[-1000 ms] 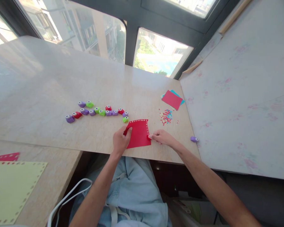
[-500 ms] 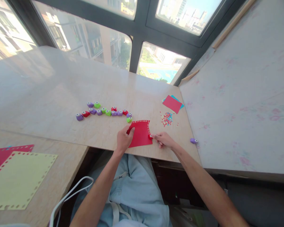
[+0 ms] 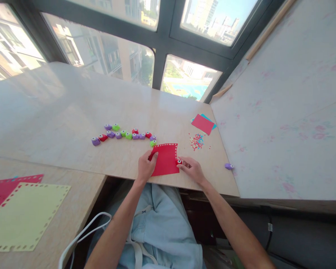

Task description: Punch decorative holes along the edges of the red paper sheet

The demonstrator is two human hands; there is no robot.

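1. Since half a second earlier, the right hand [image 3: 193, 170] had shifted from one side of the red punch [image 3: 179, 161] to around it, pinching it.
2. That punch sat at the 4 o'clock edge of the red sheet [image 3: 165, 162]; whether it was slotted over the edge was hard to tell.
3. At 9 o'clock, the left hand [image 3: 146, 166] clasped the sheet, thumb on top.
4. Confetti [image 3: 196, 142] lay at 2 o'clock, cards [image 3: 202, 124] beyond.
5. Coloured punches [image 3: 128, 136] straggled toward 10 o'clock; a yellow sheet [image 3: 28, 215] lay at 8.
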